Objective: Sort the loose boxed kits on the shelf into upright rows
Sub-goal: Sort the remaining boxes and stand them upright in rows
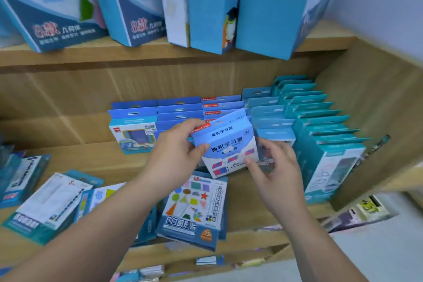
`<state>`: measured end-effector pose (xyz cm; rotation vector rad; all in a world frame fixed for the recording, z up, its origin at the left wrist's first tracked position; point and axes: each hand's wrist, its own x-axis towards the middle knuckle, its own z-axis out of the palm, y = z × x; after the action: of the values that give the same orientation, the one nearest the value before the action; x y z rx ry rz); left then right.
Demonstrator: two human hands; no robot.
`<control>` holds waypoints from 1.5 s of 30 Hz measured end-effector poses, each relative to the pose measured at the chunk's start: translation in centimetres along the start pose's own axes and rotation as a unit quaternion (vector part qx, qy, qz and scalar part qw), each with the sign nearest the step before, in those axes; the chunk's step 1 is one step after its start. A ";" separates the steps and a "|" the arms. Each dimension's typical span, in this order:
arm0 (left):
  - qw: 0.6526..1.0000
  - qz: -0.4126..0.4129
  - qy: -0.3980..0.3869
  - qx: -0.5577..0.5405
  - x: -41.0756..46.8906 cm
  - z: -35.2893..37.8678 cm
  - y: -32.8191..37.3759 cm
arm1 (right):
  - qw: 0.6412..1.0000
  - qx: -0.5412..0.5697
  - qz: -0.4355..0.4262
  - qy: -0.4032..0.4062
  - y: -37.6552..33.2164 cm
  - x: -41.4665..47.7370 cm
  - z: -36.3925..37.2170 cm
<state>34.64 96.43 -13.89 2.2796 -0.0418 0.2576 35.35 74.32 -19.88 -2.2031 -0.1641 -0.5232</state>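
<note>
A light blue and white boxed kit (229, 144) is held tilted in front of the upright rows on the wooden shelf (242, 204). My left hand (176, 151) grips its left edge with thumb on the front and fingers over the top tab. My right hand (274, 167) pinches its lower right corner. Behind it stand upright rows of blue kits (178, 110) and teal kits (320, 121). Loose kits lie flat: a shapes kit (194, 208) below my hands and a white-fronted kit (50, 201) at the left.
Tall blue boxes (270, 7) stand on the upper shelf (114, 55), overhanging its edge. The shelf's right side wall (377, 121) stands next to the teal row. More packets (210, 261) show on a lower shelf.
</note>
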 end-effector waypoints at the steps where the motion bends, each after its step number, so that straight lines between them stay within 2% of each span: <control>1: 1.000 -0.004 0.002 0.018 0.4 0.3 0.4 | 1.000 -0.018 -0.003 0.005 0.4 -0.1 -0.2; 5: 0.997 0.003 -0.017 0.080 1.6 1.3 0.9 | 0.997 -0.076 -0.008 0.011 1.5 0.1 -0.4; 10: 0.983 0.036 -0.017 0.177 2.0 3.1 1.7 | 0.983 -0.172 -0.028 -0.054 2.1 0.3 -0.3; 23: 0.977 0.063 -0.011 0.205 3.3 3.6 1.4 | 0.975 -0.205 -0.016 -0.084 2.2 0.5 -1.3; 28: 0.950 0.098 -0.008 0.297 4.4 4.0 0.5 | 0.975 -0.205 -0.009 -0.089 2.2 0.1 -0.6; 38: 0.918 0.157 0.013 0.364 4.5 4.4 -0.4 | 0.972 -0.174 0.012 -0.157 3.2 -0.8 1.5; 45: 0.926 0.152 0.026 0.344 3.9 4.6 -0.4 | 0.970 -0.158 0.036 -0.180 3.8 -1.6 1.2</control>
<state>39.33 93.47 -16.33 2.9633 -0.3266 0.5674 35.40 72.94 -23.95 -2.5917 -0.2023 -0.1064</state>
